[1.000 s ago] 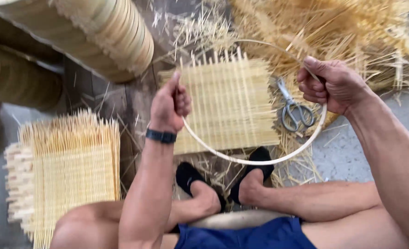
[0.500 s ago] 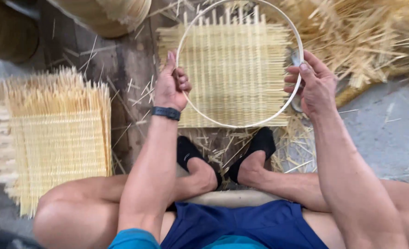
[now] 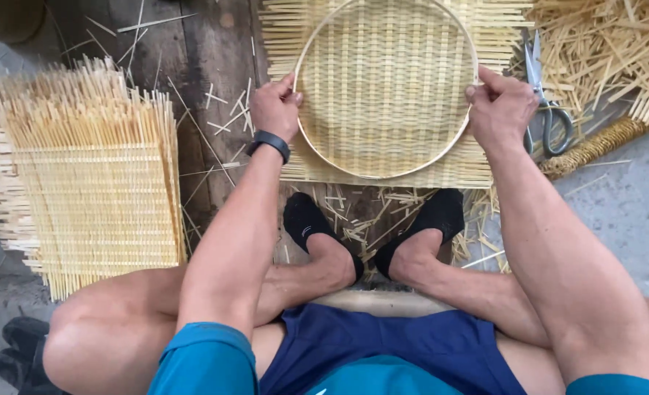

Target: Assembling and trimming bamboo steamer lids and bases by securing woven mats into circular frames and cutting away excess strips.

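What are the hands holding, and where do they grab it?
Both hands hold the thin round bamboo hoop, which lies on the square woven bamboo mat. The left hand pinches its left edge, the right hand its right edge.

Pale matt bamboo woven mat [image 3: 383, 88], smooth bamboo hoop [image 3: 383, 174], shiny metal scissors [image 3: 542, 95].

The thin hoop [image 3: 387, 88], held up over the scissors [image 3: 547, 110] a second ago, now lies flat on the woven mat [image 3: 383, 164] at the upper centre, left hand [image 3: 274, 110] and right hand [image 3: 501, 108] gripping its sides.
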